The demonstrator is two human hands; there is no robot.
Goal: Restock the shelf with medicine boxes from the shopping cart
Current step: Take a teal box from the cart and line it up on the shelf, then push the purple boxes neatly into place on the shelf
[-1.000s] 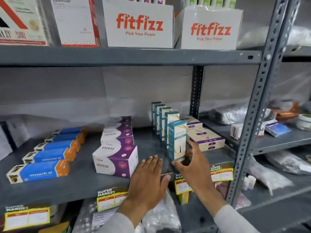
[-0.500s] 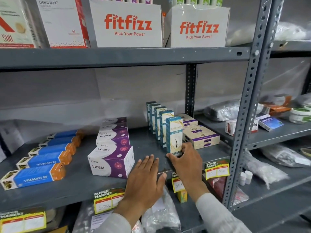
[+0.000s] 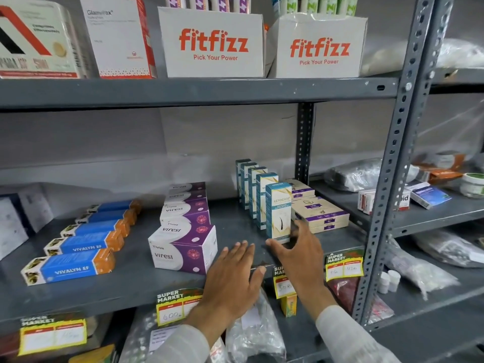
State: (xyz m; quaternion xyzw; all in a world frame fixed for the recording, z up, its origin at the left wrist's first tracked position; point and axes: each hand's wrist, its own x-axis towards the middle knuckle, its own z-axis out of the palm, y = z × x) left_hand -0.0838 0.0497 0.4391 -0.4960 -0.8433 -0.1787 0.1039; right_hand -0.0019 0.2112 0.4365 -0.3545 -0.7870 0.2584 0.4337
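Five teal boxes stand upright in a row on the shelf, long axis vertical. Front Ketocasp box sits just ahead of R hand, fingers spread round its base, prob. touching. L hand flat, fingers together, empty.

The shelf was grey painted metal, matt and scuffed, its perforated upright the same. The Ketocasp box and Viresi box were smooth, slightly glossy cardboard. The price tags looked like paper. Crinkled clear plastic bags shone below.
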